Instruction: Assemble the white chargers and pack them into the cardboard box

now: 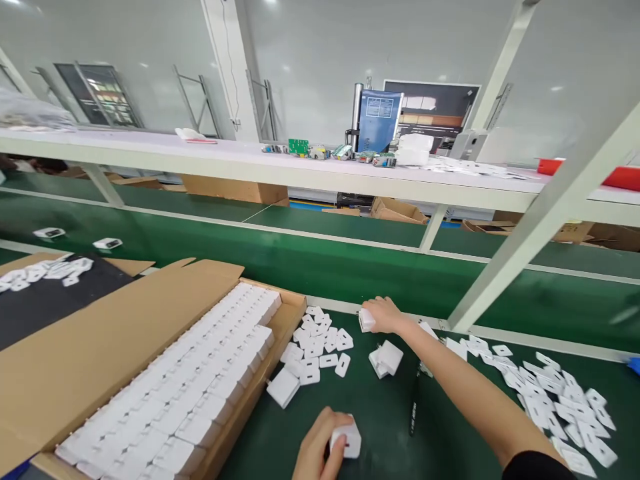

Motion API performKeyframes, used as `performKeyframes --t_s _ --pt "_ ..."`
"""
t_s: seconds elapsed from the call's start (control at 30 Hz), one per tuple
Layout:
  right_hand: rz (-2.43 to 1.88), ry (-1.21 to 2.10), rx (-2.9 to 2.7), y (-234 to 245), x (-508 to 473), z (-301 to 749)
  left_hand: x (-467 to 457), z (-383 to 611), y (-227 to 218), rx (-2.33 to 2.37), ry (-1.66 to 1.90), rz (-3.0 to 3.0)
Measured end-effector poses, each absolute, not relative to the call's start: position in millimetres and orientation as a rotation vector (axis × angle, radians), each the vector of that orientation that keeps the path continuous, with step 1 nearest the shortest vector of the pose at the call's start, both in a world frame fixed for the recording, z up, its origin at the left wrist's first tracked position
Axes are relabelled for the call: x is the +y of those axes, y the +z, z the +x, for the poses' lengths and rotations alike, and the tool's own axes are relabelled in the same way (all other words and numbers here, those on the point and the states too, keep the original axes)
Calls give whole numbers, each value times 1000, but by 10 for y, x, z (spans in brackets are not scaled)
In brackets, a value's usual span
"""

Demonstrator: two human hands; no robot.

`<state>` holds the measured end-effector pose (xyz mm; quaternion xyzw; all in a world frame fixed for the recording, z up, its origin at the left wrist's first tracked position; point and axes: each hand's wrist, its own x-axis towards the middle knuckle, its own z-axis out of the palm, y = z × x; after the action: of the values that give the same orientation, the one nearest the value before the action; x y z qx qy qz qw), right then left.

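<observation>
Near the front edge, my left hand [315,450] grips a white charger housing [351,440], its thumb and fingers closed on the sides and a small dark slot facing up. My right hand [384,315] reaches to the far side of the bench, fingers wrapped around another white charger housing [366,320]. Below that hand lie a couple of white charger blocks [387,359]. Left of it is a pile of white slotted face plates [315,337], with a white charger [284,387] at its near end.
An open cardboard box [293,320] holds rows of white chargers [200,367] on the left. A black pen-like tool [415,407] lies beneath my right forearm. More white plates [560,393] are scattered at right. A slanted white post [540,220] and a shelf [310,170] with circuit boards stand beyond.
</observation>
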<state>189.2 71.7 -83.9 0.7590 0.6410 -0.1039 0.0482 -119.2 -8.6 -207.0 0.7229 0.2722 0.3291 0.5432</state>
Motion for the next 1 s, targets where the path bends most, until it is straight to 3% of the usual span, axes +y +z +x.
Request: performKeyframes --t_s 0.2,0.3,0.43,0.83,1.0 --pt "2677 -207 2036 -646 -279 1257 -93 -1141 -1988 724 597 1511" --pt "2913 -634 2086 -760 -840 831 -199 -1048 -1916 680 650 1403" --pt "2960 -932 2259 -1037 -1333 461 -427 -937 -1768 497 709 1427" --pt "3225 -979 2636 -1433 -1646 328 -530 -899 -1697 175 998 1917" --pt "3356 -1150 2669 -1537 -1592 271 -557 -922 -1693 257 938 1752"
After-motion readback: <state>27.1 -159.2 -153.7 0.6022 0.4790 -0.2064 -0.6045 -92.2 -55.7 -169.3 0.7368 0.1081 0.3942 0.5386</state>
